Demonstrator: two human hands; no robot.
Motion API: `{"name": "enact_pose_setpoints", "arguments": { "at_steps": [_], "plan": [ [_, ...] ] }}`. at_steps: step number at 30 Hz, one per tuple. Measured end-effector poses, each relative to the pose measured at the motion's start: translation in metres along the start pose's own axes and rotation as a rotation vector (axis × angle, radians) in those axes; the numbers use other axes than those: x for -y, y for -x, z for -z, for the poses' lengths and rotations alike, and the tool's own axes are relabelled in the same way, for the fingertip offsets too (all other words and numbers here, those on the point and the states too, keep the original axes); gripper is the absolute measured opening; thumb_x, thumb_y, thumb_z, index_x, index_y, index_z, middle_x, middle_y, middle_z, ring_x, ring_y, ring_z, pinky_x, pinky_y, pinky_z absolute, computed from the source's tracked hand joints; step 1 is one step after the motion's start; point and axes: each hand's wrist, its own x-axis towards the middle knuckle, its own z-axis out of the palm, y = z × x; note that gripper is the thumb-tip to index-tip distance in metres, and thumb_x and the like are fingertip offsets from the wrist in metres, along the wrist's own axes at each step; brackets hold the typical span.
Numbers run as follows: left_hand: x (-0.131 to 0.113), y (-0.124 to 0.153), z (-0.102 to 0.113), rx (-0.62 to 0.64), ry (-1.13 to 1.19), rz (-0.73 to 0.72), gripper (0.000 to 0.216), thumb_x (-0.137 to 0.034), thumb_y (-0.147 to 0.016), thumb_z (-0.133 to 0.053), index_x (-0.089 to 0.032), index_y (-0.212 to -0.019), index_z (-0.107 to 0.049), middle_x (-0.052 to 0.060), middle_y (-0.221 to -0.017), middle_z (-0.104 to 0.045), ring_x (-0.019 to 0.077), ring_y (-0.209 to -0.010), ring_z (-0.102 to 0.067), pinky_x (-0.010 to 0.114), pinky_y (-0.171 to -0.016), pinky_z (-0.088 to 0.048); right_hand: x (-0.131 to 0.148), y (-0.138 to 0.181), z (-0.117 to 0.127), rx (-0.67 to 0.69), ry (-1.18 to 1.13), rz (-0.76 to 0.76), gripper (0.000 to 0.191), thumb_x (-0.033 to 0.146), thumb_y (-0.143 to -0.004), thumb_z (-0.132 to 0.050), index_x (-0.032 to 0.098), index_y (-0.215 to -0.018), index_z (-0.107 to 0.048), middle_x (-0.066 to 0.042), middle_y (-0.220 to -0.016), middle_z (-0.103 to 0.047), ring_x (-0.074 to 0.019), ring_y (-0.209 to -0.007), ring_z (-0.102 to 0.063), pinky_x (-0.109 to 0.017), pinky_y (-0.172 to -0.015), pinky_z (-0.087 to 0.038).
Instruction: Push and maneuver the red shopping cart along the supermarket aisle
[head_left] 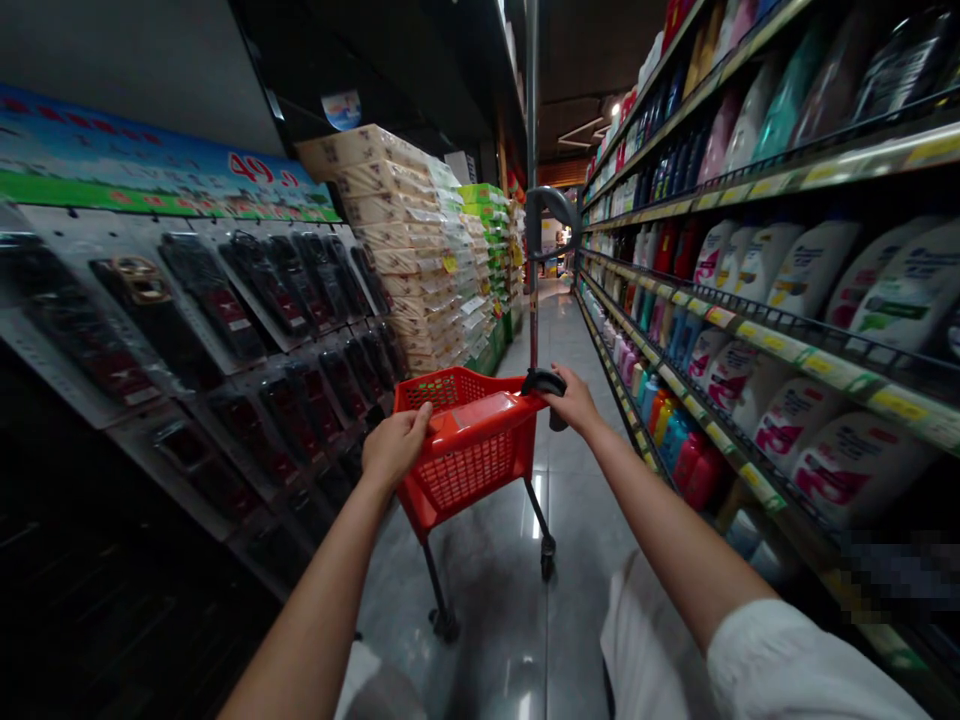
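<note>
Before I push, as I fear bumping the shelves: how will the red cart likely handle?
The cart should roll easily, given its wheels and the shiny floor. Its perforated basket looks like plastic, so probably stiff and fairly light.

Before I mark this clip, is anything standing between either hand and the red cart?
Nothing visible blocks the left hand; it is on the red cart at its near left corner. The right hand is on a black fitting at the right corner; whether it also touches red plastic is unclear.

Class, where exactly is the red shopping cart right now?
In the head view, the red shopping cart stands near the centre, between the left hand and right hand, with bottle shelves to the right.
</note>
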Motion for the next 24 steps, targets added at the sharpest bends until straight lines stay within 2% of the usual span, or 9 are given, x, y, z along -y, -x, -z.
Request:
{"name": "enact_pose_setpoints", "arguments": {
  "at_steps": [2, 4, 9, 12, 14, 17, 19, 22, 24],
  "plan": [
    [-0.003, 0.000, 0.001, 0.008, -0.027, 0.024, 0.062, -0.058, -0.091, -0.024, -0.023, -0.079, -0.074, 0.006, -0.088, -0.076, 0.0248, -0.085, -0.068, 0.029, -0.063, -0.038, 0.011, 0.015, -0.011, -0.053, 0.037, 0.003, 0.037, 0.027, -0.076, -0.061, 0.020, -0.112, -0.065, -0.009, -0.117, -0.068, -0.0270, -0.116, -0.059, -0.050, -0.104, -0.043],
    [-0.004, 0.000, 0.001, 0.018, -0.039, 0.028, 0.063, -0.059, -0.091, -0.024, -0.022, -0.081, -0.074, 0.007, -0.090, -0.076, 0.0253, -0.085, -0.068, 0.029, -0.062, -0.037, 0.032, 0.039, -0.025, -0.075, 0.122, 0.082, 0.040, 0.023, -0.079, -0.057, 0.023, -0.119, -0.063, -0.007, -0.121, -0.066, -0.0280, -0.130, -0.047, -0.055, -0.113, -0.031],
    [0.007, -0.001, 0.002, 0.021, -0.030, 0.020, 0.062, -0.059, -0.090, -0.024, -0.021, -0.081, -0.073, 0.007, -0.090, -0.076, 0.0250, -0.083, -0.067, 0.029, -0.061, -0.036, 0.074, 0.083, -0.042, 0.037, 0.246, 0.232, 0.057, 0.014, -0.079, -0.054, 0.037, -0.132, -0.055, 0.000, -0.143, -0.051, -0.0280, -0.139, -0.035, -0.064, -0.116, -0.006],
    [0.013, -0.002, 0.001, 0.044, 0.025, -0.024, 0.062, -0.061, -0.089, -0.026, -0.022, -0.078, -0.073, 0.006, -0.087, -0.076, 0.0242, -0.081, -0.067, 0.029, -0.061, -0.036, 0.060, 0.072, -0.026, 0.005, 0.229, 0.191, 0.051, 0.011, -0.078, -0.050, 0.031, -0.124, -0.061, -0.001, -0.134, -0.059, -0.0253, -0.133, -0.044, -0.059, -0.118, -0.011],
    [0.015, -0.002, 0.000, 0.043, 0.054, -0.052, 0.061, -0.062, -0.088, -0.027, -0.022, -0.076, -0.072, 0.005, -0.085, -0.076, 0.0237, -0.080, -0.067, 0.028, -0.062, -0.037, 0.039, 0.052, -0.009, -0.061, 0.201, 0.094, 0.045, 0.012, -0.077, -0.048, 0.025, -0.116, -0.065, -0.005, -0.126, -0.065, -0.0254, -0.126, -0.050, -0.053, -0.114, -0.025],
    [0.015, -0.005, -0.001, 0.050, 0.061, -0.066, 0.061, -0.064, -0.087, -0.028, -0.023, -0.078, -0.072, 0.004, -0.085, -0.076, 0.0237, -0.081, -0.067, 0.029, -0.063, -0.038, 0.013, 0.024, 0.009, -0.144, 0.129, -0.106, 0.034, 0.018, -0.078, -0.046, 0.018, -0.104, -0.069, -0.010, -0.107, -0.070, -0.0265, -0.105, -0.062, -0.044, -0.097, -0.046],
    [0.015, -0.008, -0.001, 0.068, 0.059, -0.061, 0.063, -0.064, -0.087, -0.026, -0.023, -0.078, -0.072, 0.004, -0.086, -0.076, 0.0239, -0.082, -0.067, 0.029, -0.064, -0.039, 0.002, 0.015, 0.011, -0.198, 0.071, -0.203, 0.031, 0.023, -0.080, -0.047, 0.016, -0.101, -0.070, -0.011, -0.099, -0.072, -0.0265, -0.096, -0.064, -0.042, -0.091, -0.050],
    [0.017, -0.013, -0.001, 0.095, 0.087, -0.068, 0.070, -0.063, -0.090, -0.016, -0.023, -0.076, -0.072, 0.004, -0.089, -0.076, 0.0235, -0.085, -0.067, 0.030, -0.071, -0.042, -0.002, 0.026, -0.002, -0.287, -0.021, -0.145, 0.038, 0.026, -0.082, -0.049, 0.017, -0.115, -0.066, -0.012, -0.122, -0.066, -0.0255, -0.116, -0.058, -0.043, -0.102, -0.044],
    [0.018, -0.016, -0.003, 0.119, 0.126, -0.078, 0.075, -0.063, -0.090, -0.011, -0.023, -0.074, -0.072, 0.004, -0.091, -0.076, 0.0231, -0.087, -0.067, 0.031, -0.075, -0.044, 0.003, 0.047, -0.020, -0.344, -0.045, -0.057, 0.047, 0.026, -0.085, -0.048, 0.020, -0.131, -0.057, -0.010, -0.145, -0.048, -0.0237, -0.135, -0.042, -0.044, -0.112, -0.035]
  ]
}}
